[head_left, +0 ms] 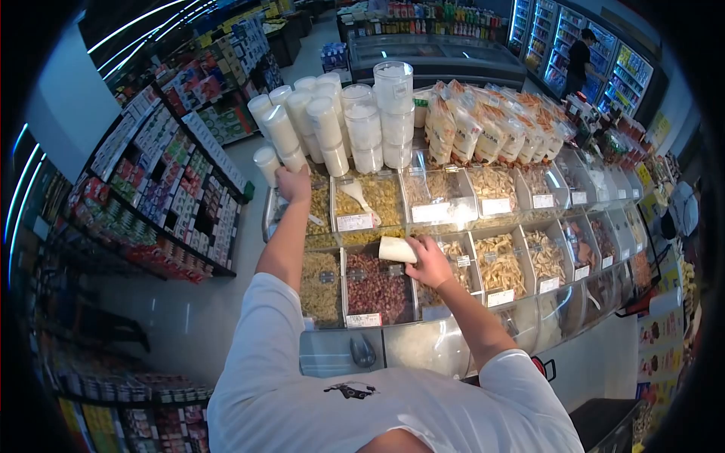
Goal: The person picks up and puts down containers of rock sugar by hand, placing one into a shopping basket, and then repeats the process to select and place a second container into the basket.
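Observation:
My right hand [432, 262] is closed round one end of a white cylindrical jar [396, 250], held on its side above the bin of dark red dried pieces [370, 291]. At the far left of the bulk-food counter, my left hand [293, 183] is closed on the lower part of a stacked white jar [294, 161]; its fingertips are partly hidden. Around it stand several stacks of white-filled jars [325, 121]. Just right of that hand, a white scoop [355, 194] lies in a bin of yellow pieces [386, 190].
Bags of food [487, 124] stand along the counter's back, right of clear tubs [393, 87]. More bins of dried goods [498, 260] run to the right. Packed shelves [158, 174] line the left. A person [579, 62] stands by lit fridges at the back right.

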The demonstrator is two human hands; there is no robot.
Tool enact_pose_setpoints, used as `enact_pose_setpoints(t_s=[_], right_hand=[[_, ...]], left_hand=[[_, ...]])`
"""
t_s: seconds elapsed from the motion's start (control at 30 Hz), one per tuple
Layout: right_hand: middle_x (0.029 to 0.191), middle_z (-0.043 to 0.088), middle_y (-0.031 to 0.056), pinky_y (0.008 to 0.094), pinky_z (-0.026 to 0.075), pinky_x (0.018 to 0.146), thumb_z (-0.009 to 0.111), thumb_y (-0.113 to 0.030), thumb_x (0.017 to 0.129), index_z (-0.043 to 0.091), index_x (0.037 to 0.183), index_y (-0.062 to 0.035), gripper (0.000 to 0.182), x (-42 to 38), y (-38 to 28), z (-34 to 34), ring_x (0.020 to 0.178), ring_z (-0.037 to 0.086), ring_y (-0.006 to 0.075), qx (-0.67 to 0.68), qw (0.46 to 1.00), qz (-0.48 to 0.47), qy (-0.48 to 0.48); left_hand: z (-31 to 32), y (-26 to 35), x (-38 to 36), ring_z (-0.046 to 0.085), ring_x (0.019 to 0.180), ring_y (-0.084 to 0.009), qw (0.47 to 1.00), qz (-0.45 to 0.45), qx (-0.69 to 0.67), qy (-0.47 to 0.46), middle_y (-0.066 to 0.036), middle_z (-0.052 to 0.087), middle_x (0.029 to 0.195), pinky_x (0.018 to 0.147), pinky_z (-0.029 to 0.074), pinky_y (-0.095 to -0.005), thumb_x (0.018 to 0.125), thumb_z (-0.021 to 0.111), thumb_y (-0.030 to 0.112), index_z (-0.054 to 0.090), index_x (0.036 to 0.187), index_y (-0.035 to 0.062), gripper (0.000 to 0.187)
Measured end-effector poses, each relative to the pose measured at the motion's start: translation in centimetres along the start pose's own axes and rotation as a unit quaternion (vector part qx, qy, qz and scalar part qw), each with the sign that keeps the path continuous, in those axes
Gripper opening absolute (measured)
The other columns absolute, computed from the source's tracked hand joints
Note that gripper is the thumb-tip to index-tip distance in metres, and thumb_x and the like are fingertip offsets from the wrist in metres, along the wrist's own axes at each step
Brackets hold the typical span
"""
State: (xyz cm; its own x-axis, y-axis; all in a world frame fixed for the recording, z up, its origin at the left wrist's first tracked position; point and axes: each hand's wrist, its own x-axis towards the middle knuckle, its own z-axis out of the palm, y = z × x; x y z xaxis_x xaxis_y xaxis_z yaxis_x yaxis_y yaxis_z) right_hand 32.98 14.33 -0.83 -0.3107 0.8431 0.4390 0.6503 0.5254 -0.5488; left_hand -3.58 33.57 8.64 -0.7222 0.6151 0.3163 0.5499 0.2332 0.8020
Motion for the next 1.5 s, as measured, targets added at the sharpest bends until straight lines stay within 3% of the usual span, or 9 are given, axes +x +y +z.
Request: enact_pose_setpoints(t_s=[0.73,0.83,0.97,1.03,1.1,1.23,1.33,1.4,1.5], right_hand=[[0.128,0.056,0.0231,0.0461,0.051,0.099,0.079,-0.022,0.072,0.056,0.139,-0.0113,0.072,0.2,0.1,-0.2,0.115,0.058,0.043,-0.006,1.0,-0.004,-0.007],[0.128,0.055,0.0231,0.0463,0.051,0.099,0.079,-0.022,0.072,0.056,0.139,-0.0114,0.071,0.3,0.1,-0.1,0.115,0.058,0.043,0.001,1.0,-0.006,-0.008],[0.127,0.057,0.0209,0.0464,0.052,0.097,0.077,-0.024,0.074,0.057,0.139,-0.0133,0.069,0.2,-0.1,-0.1,0.115,0.059,0.041,-0.005,1.0,-0.007,-0.003],[0.127,0.057,0.0213,0.0466,0.052,0.097,0.077,-0.024,0.074,0.057,0.138,-0.0126,0.068,0.3,-0.1,-0.2,0.115,0.059,0.0412,-0.009,1.0,0.0,-0.008],[0.127,0.057,0.0215,0.0467,0.052,0.097,0.077,-0.023,0.074,0.057,0.138,-0.0124,0.068,0.4,-0.1,-0.3,0.115,0.059,0.0412,-0.008,1.0,0.0,-0.007],[0.126,0.056,0.0219,0.0467,0.052,0.098,0.076,-0.022,0.073,0.057,0.138,-0.0118,0.068,0.4,0.0,0.0,0.115,0.058,0.0414,-0.005,1.0,-0.002,-0.003],[0.126,0.057,0.0219,0.0466,0.052,0.098,0.076,-0.021,0.073,0.057,0.137,-0.0117,0.068,0.4,0.0,-0.1,0.115,0.059,0.0417,-0.004,1.0,-0.006,-0.003],[0.126,0.057,0.0219,0.0465,0.052,0.098,0.076,-0.021,0.073,0.058,0.137,-0.0116,0.067,0.6,-0.1,-0.1,0.114,0.059,0.0418,-0.009,1.0,-0.012,0.004],[0.126,0.057,0.0218,0.0463,0.053,0.097,0.076,-0.021,0.073,0.058,0.136,-0.0113,0.066,0.4,-0.1,-0.1,0.114,0.059,0.0419,-0.009,1.0,-0.007,-0.007]], left_hand=[[1.0,-0.5,-0.6,0.072,0.092,-0.0303,0.993,0.082,-0.037,-0.081,-0.017,0.075,0.103,0.085,0.055,-0.0389,0.076,0.09,0.033,0.058,0.113,-0.0013,0.059],[1.5,-1.3,-0.2,0.073,0.09,-0.0343,0.989,0.108,-0.069,-0.079,-0.017,0.076,0.099,0.083,0.055,-0.0429,0.076,0.089,0.033,0.058,0.112,-0.0002,0.058],[0.0,-1.6,0.0,0.069,0.103,-0.0346,0.978,0.093,-0.1,-0.155,-0.02,0.072,0.108,0.09,0.053,-0.0421,0.076,0.089,0.028,0.058,0.114,-0.0005,0.057],[-2.7,-0.2,-1.1,0.058,0.122,-0.0368,0.985,0.167,0.036,-0.012,-0.022,0.06,0.127,0.101,0.047,-0.0435,0.077,0.084,0.018,0.055,0.122,0.0002,0.057],[-4.8,-0.8,-0.4,0.046,0.133,-0.0402,0.977,0.193,0.029,0.089,-0.022,0.047,0.138,0.108,0.041,-0.0463,0.077,0.079,0.01,0.047,0.133,-0.0007,0.065],[-5.9,-4.1,3.0,0.044,0.135,-0.0422,0.948,0.227,0.089,0.203,-0.021,0.044,0.143,0.108,0.041,-0.0487,0.079,0.075,0.005,0.04,0.141,-0.0025,0.072],[-4.7,-7.1,5.6,0.048,0.132,-0.0428,0.97,0.163,0.083,0.159,-0.023,0.049,0.14,0.106,0.043,-0.0467,0.078,0.078,0.006,0.037,0.141,-0.0071,0.077],[-3.2,-9.2,7.7,0.055,0.125,-0.0428,0.975,0.103,-0.131,-0.149,-0.024,0.057,0.132,0.104,0.046,-0.0441,0.076,0.081,0.009,0.038,0.141,-0.0069,0.08],[-3.1,-8.7,7.2,0.062,0.114,-0.0433,0.977,0.119,-0.124,-0.127,-0.023,0.065,0.122,0.101,0.048,-0.0428,0.075,0.084,0.014,0.045,0.136,-0.004,0.075]])
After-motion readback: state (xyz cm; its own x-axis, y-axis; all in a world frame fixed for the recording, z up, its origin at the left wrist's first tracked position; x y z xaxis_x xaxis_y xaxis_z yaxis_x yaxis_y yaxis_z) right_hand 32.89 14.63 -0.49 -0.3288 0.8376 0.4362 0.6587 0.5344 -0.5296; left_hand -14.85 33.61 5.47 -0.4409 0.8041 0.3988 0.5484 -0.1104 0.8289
